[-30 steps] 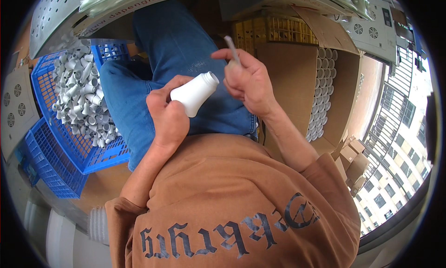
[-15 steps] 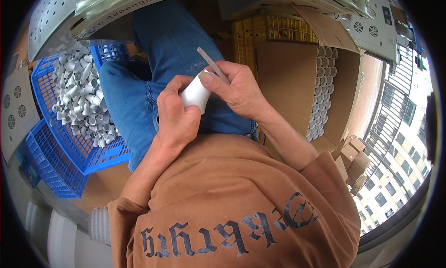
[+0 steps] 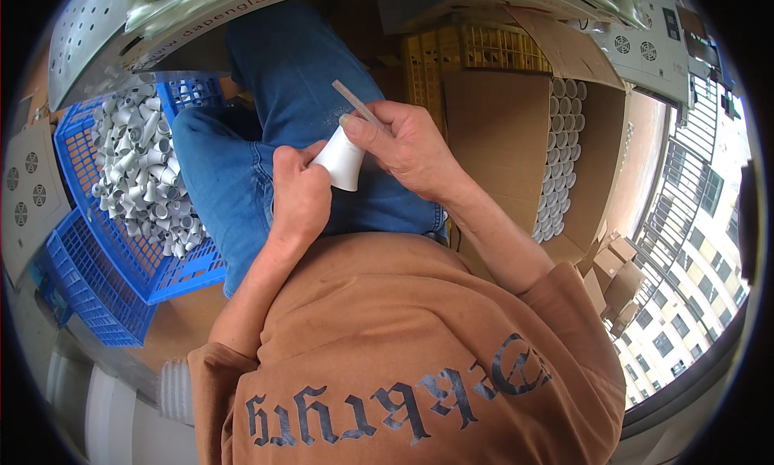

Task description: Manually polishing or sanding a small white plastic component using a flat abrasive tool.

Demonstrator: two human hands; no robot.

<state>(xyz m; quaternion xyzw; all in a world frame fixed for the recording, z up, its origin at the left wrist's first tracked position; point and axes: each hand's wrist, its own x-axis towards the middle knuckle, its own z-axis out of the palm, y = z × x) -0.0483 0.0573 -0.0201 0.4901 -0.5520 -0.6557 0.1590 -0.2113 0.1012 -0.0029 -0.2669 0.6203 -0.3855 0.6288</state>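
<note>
Over my lap I have a white flared part point(image 3: 342, 165), cone-shaped and smooth, with its narrow end up and its wide end toward me. My left hand point(image 3: 300, 193) is closed on its left side, fingers curled in. A thin, flat, grey-brown strip with a rough look, like a sanding stick point(image 3: 353, 99), is pinched in my right hand point(image 3: 413, 147) and points up and left. The right thumb lies by the narrow end of the white part. Pale dust point(image 3: 342, 113) speckles the jeans just beyond it.
At left, a blue crate point(image 3: 76, 139) holds a heap of similar white and grey parts point(image 3: 141, 163); another blue crate point(image 3: 93, 284) sits below. An open cardboard box point(image 3: 496, 143) at right holds stacked rows of white parts point(image 3: 556, 167). A yellow crate point(image 3: 500, 50) stands behind it. A machine edge point(image 3: 266, 14) overhangs my knees.
My left hand has turned and shifted slightly left and down, its thumb drawing back so more of the white part shows. The stick has moved slightly left with my right hand.
</note>
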